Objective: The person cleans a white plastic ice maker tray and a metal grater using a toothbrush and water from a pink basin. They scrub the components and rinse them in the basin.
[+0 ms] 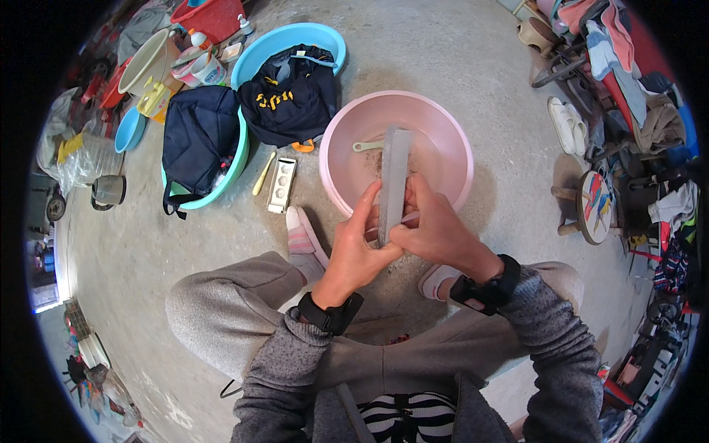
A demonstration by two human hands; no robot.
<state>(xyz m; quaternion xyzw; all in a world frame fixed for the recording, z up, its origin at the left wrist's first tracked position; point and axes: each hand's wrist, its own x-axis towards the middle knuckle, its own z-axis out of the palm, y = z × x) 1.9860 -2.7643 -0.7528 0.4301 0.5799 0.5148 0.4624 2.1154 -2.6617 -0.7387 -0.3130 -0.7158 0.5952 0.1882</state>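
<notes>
Both my hands hold a long, narrow grey piece (394, 183), seemingly plastic, which points away from me over the near rim of a pink plastic basin (464, 147). My left hand (354, 241) grips its near end from the left, thumb and fingers around the edge. From the right, my right hand (437, 224) presses a thumb on the near end while its fingers lie behind. A pale green handle (366, 146) with a hole in its end shows in the basin; the grey piece hides its other end. Dark specks lie on the basin's bottom.
Left of the basin, a yellow-handled brush (264, 174) and a white tray with hexagonal hollows (282, 185) lie on concrete. Dark fabric bags (202, 130) fill turquoise basins (327, 34). A round painted stool (594, 207) and white slippers (568, 126) stand to the right.
</notes>
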